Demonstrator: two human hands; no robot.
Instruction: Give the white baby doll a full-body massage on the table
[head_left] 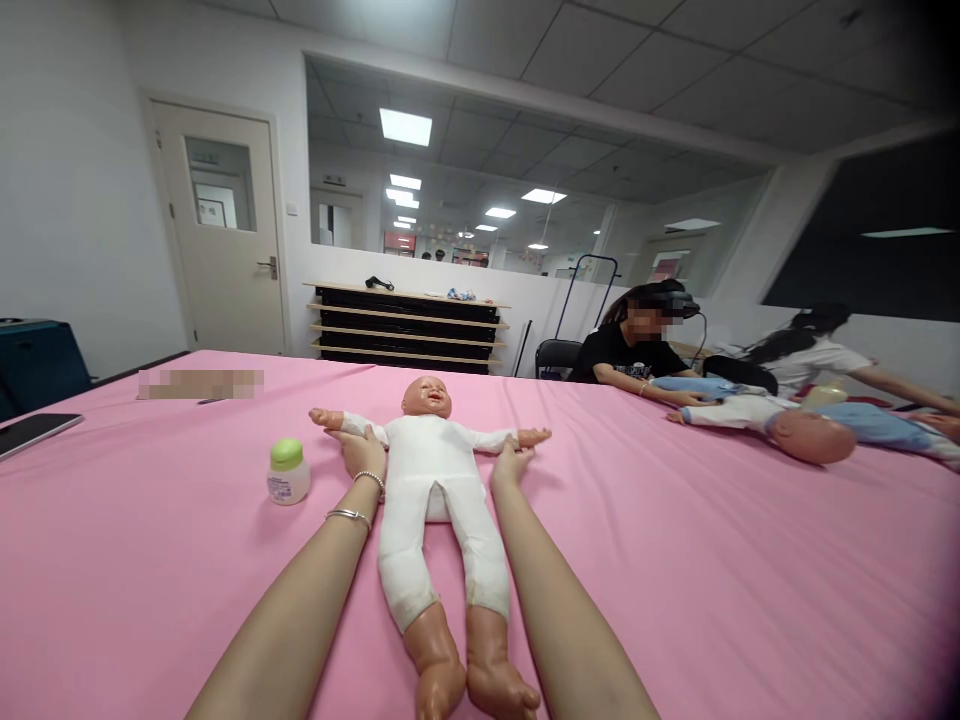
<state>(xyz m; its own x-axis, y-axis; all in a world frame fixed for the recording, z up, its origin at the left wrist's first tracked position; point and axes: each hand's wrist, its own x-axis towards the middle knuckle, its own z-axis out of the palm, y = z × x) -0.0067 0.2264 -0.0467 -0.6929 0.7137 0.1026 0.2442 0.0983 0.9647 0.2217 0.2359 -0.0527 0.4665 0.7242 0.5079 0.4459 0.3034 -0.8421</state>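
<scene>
White walls, door point(225, 225), ceiling lights point(405, 126)

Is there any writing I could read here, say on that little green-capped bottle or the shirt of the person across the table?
None is legible.
Bottle label: print too small to read.
Black T-shirt of the seated person: white print, blurred.
Door window notice: too small.

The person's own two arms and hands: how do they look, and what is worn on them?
Both forearms are bare, with no sleeves and no gloves in view. The left hand has two thin silver bracelets at its wrist: a beaded one and, below it, a plain bangle. The right hand wears nothing visible.
</scene>
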